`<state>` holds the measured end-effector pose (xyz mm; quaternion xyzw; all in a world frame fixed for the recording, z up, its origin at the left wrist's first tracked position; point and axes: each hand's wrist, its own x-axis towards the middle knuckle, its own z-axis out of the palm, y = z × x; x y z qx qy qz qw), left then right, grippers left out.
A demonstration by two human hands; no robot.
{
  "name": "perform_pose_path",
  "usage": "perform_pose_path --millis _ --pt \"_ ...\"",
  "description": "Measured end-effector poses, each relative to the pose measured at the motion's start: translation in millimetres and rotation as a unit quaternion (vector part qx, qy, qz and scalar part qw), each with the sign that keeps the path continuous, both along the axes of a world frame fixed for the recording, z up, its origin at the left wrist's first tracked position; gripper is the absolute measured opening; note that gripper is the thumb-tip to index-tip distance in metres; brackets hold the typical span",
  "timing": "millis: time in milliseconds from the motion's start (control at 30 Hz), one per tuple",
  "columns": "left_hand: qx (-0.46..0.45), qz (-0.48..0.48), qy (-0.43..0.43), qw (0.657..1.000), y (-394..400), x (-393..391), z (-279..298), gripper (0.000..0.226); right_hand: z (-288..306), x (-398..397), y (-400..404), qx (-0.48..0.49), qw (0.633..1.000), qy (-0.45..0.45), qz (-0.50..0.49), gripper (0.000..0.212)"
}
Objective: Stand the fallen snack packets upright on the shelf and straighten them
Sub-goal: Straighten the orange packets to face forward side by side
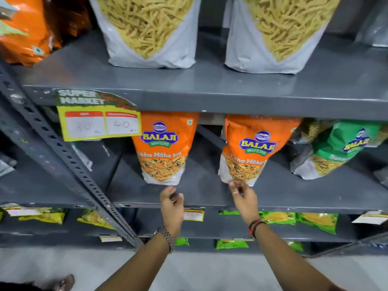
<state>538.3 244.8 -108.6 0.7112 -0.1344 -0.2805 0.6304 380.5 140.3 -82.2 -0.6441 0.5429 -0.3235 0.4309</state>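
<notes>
Two orange Balaji snack packets stand upright on the grey middle shelf [199, 192]. My left hand [172, 203] hovers just below the bottom edge of the left orange packet [164, 148], fingers loosely curled, holding nothing. Just under the lower edge of the right orange packet [252, 150], my right hand [243, 196] has its fingertips at or nearly touching the packet's base. To the right, a green Balaji packet [340, 148] leans tilted on the same shelf.
The shelf above holds two large white packets of yellow sticks [151, 32] and orange bags [23, 28] at the left. A yellow price tag [98, 118] hangs from the upper shelf edge. A slotted upright post [69, 160] crosses diagonally at left. Green and yellow packets [315, 221] fill lower shelves.
</notes>
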Motion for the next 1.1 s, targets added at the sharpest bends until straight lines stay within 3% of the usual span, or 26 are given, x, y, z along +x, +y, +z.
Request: perform_pose_path --millis 167,333,433,533,633,800,1100 --pt "-0.040 -0.110 0.026 0.993 -43.4 -42.6 29.5 0.042 13.1 -66.5 -40.0 -0.014 0.997 -0.053 -0.057 0.017" --pt "0.001 -0.205 -0.029 0.978 -90.8 -62.5 51.8 0.083 32.9 -88.2 -93.8 0.025 0.992 -0.127 0.013 0.046" --pt "-0.013 -0.230 -0.100 0.968 -107.9 -64.9 53.2 0.067 36.8 -87.4 -118.4 -0.015 0.991 -0.100 0.083 0.034" --pt "-0.054 -0.194 -0.115 0.973 -111.0 -68.7 51.8 0.032 40.2 -84.4 -126.9 -0.009 0.990 -0.119 0.079 0.020" --pt "-0.050 -0.132 -0.128 0.982 -113.2 -70.7 51.4 0.012 36.0 -83.4 -133.0 0.007 0.991 -0.120 0.063 0.017" --pt "-0.050 -0.051 -0.154 0.985 -123.5 -74.8 56.1 0.015 37.8 -82.2 -134.0 0.010 0.983 -0.184 0.013 0.007" --pt "-0.022 -0.006 -0.120 0.992 -128.6 -67.9 55.4 0.018 37.2 -79.6 -125.2 -0.020 0.985 -0.165 -0.037 0.029"
